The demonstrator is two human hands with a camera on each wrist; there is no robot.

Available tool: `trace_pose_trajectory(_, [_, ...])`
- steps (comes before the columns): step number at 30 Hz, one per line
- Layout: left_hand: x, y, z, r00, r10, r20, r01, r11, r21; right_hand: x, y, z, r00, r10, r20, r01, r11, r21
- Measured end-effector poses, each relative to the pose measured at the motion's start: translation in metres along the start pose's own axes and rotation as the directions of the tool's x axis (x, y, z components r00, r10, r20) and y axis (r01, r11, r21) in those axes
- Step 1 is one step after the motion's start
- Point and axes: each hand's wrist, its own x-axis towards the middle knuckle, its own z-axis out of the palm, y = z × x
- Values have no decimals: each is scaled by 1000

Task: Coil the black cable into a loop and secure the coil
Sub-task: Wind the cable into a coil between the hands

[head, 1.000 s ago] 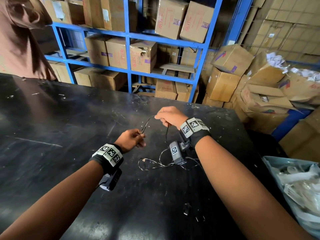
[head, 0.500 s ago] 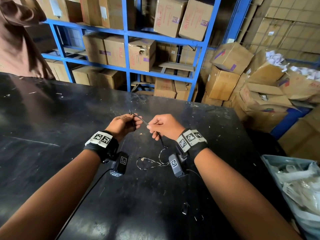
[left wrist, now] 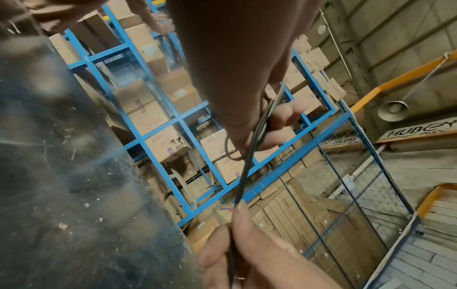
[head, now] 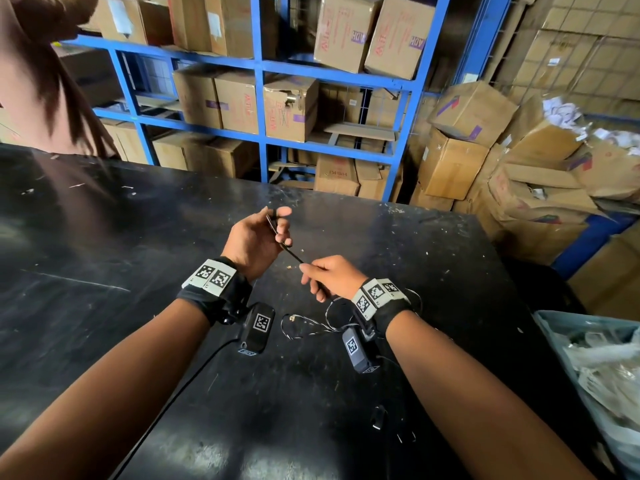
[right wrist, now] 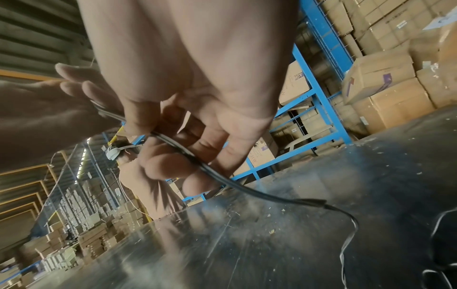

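Both your hands hold the black cable [head: 290,255] above the black table [head: 104,271]. Your left hand [head: 254,240] grips a few gathered strands, fingers curled. Your right hand [head: 329,277] pinches the taut run just right of it; the loose tail [head: 311,329] lies on the table near your right wrist.

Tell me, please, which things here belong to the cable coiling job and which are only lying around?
Belong to the job:
- black cable
- left hand, gripping the cable
- right hand, pinching the cable

Only lying around:
- black table
- cardboard boxes
- blue shelves
- plastic bag
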Motion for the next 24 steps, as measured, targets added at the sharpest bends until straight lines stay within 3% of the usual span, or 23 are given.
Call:
trace_pose_trajectory(6, [-2,-6,-2,1000,14,25,-16,998,67,1,6,-1,999,38,11,-39,996,85])
trace_pose_trajectory(15, [-7,-15,-4,976,217,37,-213,887,410,9,23,-1,996,31,84,-38,995,88])
trace_pose_trajectory(20, [-11,-7,1,960,278,0,-257,886,386,8,28,3,996,61,68,-66,996,63])
trace_pose_trajectory(24, [-14,-2,8,971,239,-16,-218,911,351,8,31,8,988,125,89,-130,990,52])
